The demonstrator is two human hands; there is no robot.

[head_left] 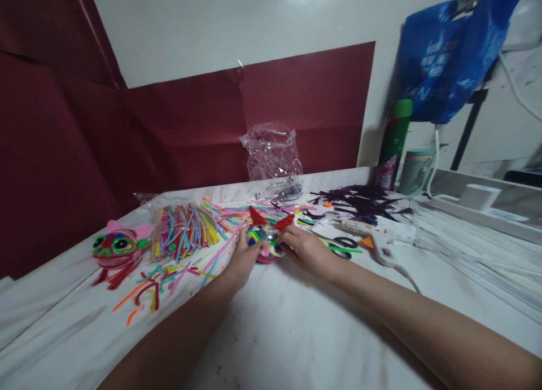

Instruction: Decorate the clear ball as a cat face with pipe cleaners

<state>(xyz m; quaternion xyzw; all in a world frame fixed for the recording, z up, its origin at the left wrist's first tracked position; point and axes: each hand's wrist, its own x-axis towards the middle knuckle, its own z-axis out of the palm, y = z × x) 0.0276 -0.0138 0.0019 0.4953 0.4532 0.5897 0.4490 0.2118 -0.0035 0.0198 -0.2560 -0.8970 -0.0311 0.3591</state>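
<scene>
A round craft figure (271,235) with two red pointed ears and multicoloured pipe-cleaner strips stands on the white table in front of me. My left hand (245,254) wraps round its left side, thumb across the front. On its right side, my right hand (305,249) has its fingers pinched together against the surface; whatever lies between the fingertips is too small to make out. Just right of the figure lie black-handled scissors (345,242) and a green strip (345,249). A white glue gun (384,255) rests farther right, beside an orange triangle (366,242).
At the left sits a finished-looking pink and red face figure (116,249). Pipe cleaners (184,229) fill a clear bag, with cut pieces (154,291) scattered nearer. Behind are a clear plastic wrapper (273,153), purple tassels (359,201), a green can (396,136) and a cup (416,172).
</scene>
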